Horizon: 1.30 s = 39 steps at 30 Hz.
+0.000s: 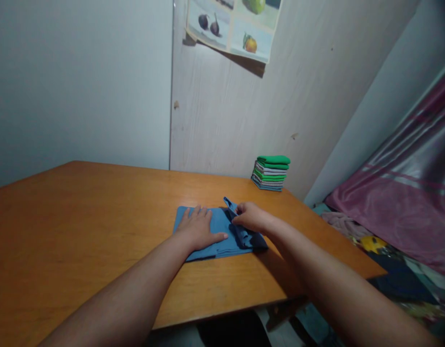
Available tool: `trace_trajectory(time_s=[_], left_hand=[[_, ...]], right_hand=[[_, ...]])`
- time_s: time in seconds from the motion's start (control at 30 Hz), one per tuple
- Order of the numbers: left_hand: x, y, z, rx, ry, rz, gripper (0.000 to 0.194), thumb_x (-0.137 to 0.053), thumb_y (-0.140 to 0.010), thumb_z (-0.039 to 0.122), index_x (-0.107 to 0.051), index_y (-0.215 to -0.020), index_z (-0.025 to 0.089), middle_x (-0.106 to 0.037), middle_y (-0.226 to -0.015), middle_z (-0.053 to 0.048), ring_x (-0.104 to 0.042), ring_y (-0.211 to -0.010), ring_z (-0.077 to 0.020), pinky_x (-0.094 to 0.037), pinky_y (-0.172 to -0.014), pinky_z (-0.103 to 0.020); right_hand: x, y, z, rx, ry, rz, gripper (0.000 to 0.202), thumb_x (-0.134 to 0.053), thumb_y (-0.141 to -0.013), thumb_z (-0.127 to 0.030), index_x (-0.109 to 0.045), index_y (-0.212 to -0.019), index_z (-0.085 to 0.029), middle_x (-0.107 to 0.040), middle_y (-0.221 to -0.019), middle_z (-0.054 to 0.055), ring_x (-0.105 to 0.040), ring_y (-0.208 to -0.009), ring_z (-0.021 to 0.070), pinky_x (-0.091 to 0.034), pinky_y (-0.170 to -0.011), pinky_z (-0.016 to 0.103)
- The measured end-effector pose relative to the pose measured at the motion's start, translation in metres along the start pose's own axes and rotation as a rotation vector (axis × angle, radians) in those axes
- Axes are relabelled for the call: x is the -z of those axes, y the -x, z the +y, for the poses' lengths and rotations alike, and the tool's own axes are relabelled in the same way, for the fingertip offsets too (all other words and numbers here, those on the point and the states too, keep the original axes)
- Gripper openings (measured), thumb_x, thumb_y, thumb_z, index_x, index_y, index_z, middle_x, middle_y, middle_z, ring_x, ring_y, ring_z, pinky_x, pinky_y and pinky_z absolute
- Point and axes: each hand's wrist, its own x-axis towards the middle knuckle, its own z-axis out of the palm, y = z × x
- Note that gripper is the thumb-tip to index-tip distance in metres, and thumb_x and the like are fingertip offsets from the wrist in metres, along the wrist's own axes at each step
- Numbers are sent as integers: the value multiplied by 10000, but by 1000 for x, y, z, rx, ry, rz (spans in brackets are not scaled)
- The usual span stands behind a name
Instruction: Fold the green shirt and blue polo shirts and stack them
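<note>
A folded blue cloth [218,221] lies flat near the front edge of the wooden table. My left hand [198,229] rests spread on its left part, palm down, pressing it to the tabletop. The fingers of my right hand [249,217] pinch the cloth's right side and lift that layer, so it stands up and bends towards the left. Part of the lifted layer is hidden behind my right hand and forearm. Dark shadow falls on the cloth beneath the raised layer.
A neat stack of folded cloths [271,173], green, white and blue, stands at the table's [99,217] back right corner. A fruit poster [229,29] hangs on the wall behind. At the right, pink fabric [399,202] hangs over a heap of assorted items.
</note>
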Motion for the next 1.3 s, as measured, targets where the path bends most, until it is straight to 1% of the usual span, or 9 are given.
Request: trace_trajectory(time_s=[0.23,0.37,0.47,0.53,0.6,0.7,0.83,1.0,1.3], left_hand=[[2,1,2,-12,0,-4,1121,-355,-722,917,-415,-1508,119,-303,-1606,-209,-168,-1507,-402,-105,-1180,-599],[0,0,1,-14,-7,-1,993,-432,-770,822,-421,-1505,154,-301,-1613,-185,-165,-1510,-393,-94,-1185,-590],[0,0,1,-6,-10,-11,941,-471,-782,764,-413,-1509,171,-299,-1618,-169,-150,-1516,-382,-79,-1191,-581],[1,0,2,-3,-10,-15,952,-472,-781,764,-408,-1512,157,-299,-1616,-177,-144,-1518,-382,-74,-1193,-580],[2,1,3,-2,-13,-17,967,-470,-779,769,-406,-1515,145,-298,-1615,-184,-146,-1517,-382,-79,-1194,-581],[3,1,3,1,-31,-19,959,-464,-783,767,-407,-1517,152,-299,-1616,-176,-161,-1515,-376,-92,-1197,-578],[4,2,4,-1,-49,-25,901,-430,-828,717,-398,-1521,143,-310,-1613,-165,-178,-1514,-362,-105,-1202,-572],[4,2,3,8,-43,-37,725,-281,-947,584,-400,-1524,162,-324,-1613,-139,-196,-1514,-345,-123,-1201,-571],[3,2,2,15,-52,-25,668,-259,-980,541,-413,-1519,177,-338,-1606,-128,-214,-1510,-335,-140,-1200,-574]], right_hand=[[-16,-4,-1,17,41,-31,137,-738,-709,-162,-611,-660,-177,-512,-490,-54,-459,-430,85,-287,-425,199],[-20,-3,1,-20,-201,-118,255,-655,-874,-402,-606,-754,-183,-577,-504,-24,-534,-417,111,-370,-428,198],[-13,-7,6,2,-203,28,328,-515,-963,-428,-634,-797,-171,-669,-620,29,-612,-508,132,-430,-495,213],[-10,-11,10,79,-53,203,326,-492,-973,-380,-678,-815,-164,-722,-741,66,-669,-664,162,-470,-606,232],[-12,-15,14,184,91,301,319,-472,-978,-344,-729,-910,-167,-759,-926,95,-692,-883,199,-490,-767,259],[-27,-16,17,333,197,255,390,-401,-1003,-322,-698,-1210,-179,-686,-1277,108,-605,-1201,224,-426,-1012,302],[-48,-12,14,375,319,103,531,-341,-1023,-366,-451,-1499,-160,-386,-1579,127,-315,-1469,282,-227,-1190,470],[-56,-9,12,338,322,-20,606,-265,-1037,-458,-279,-1584,-198,-232,-1645,102,-145,-1523,302,-137,-1207,531],[-59,-2,11,337,318,-22,648,-285,-1017,-530,-246,-1594,-236,-198,-1657,91,-112,-1527,314,-95,-1207,550]])
